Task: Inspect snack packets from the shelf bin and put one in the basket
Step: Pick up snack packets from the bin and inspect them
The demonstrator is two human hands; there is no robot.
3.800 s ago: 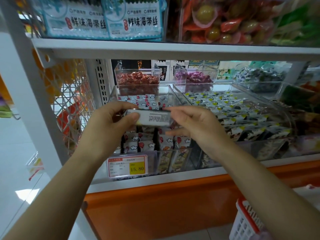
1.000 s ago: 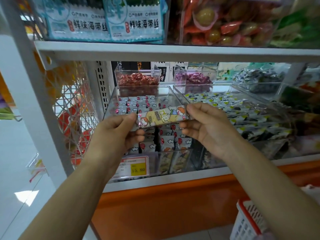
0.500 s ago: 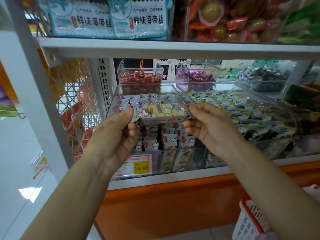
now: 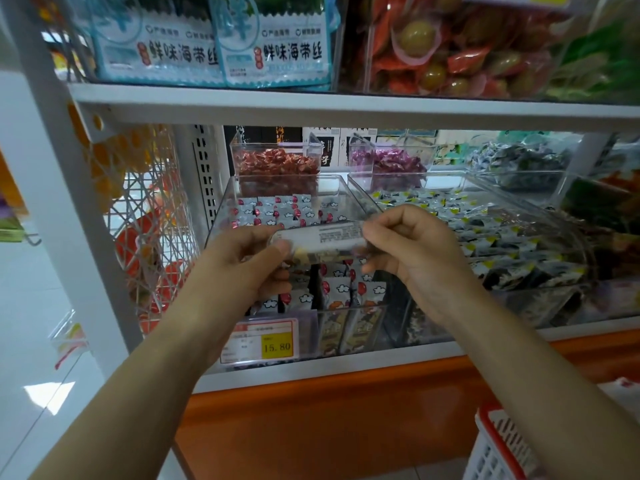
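The left hand [image 4: 249,268] and right hand [image 4: 415,258] each pinch an end of the long silvery foil snack packet [image 4: 325,239], stretched between the grips above a clear plastic bin [image 4: 221,216]; holding it flat should aid reading.

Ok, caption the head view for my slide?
Left hand and right hand pinch a snack packet by its ends, text side toward camera, at the shelf bin; basket at lower right.
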